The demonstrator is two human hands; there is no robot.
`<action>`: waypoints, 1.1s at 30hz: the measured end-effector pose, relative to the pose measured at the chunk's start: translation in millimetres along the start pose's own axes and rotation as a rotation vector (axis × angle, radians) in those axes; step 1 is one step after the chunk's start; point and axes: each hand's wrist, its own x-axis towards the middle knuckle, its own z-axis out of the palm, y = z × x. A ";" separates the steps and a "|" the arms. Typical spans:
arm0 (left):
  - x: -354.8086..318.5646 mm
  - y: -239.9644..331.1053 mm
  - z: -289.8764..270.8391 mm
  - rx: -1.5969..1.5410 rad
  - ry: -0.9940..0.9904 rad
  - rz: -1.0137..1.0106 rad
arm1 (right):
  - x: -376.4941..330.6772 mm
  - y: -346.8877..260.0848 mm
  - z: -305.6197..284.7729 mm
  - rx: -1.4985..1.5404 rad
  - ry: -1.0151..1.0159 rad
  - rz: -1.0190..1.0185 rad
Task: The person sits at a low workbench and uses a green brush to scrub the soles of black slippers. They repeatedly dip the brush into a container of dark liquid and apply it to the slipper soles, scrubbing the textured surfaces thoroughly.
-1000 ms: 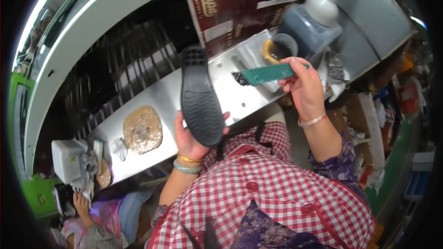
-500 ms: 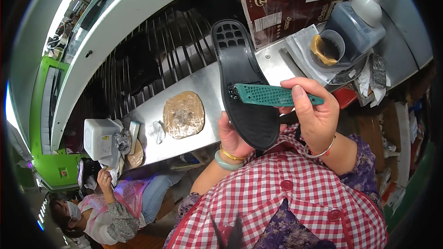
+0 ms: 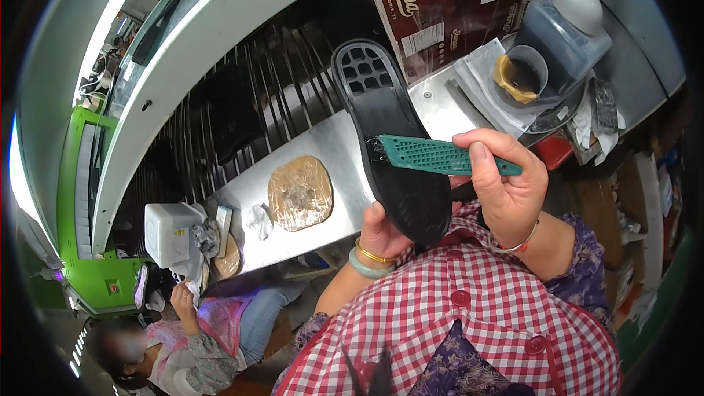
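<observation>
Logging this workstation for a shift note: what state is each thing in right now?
Black shoe sole: held up in left hand.
Green brush: gripped in right hand, head on the sole.
Glue pot: open.
Squeeze bottle: upright, capped.

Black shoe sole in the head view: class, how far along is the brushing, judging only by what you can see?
Done: hard to tell; no coating shows clearly on the black shoe sole. In hand: the left hand holds the sole up from below, while the right hand lays the green brush across its middle. Left: the ribbed heel end beyond the brush head looks dry and untouched.
</observation>
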 end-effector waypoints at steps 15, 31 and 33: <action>-4.8 -4.7 -11.9 -0.022 -0.115 -0.127 | 32.4 -16.3 -10.5 0.105 0.020 -0.020; -0.4 -8.4 -20.5 -0.032 0.015 -0.046 | 4.1 -2.1 -6.1 0.113 -0.068 0.188; 0.0 -8.6 -21.1 -0.071 0.031 -0.039 | 3.0 -2.5 -6.1 0.105 -0.094 0.202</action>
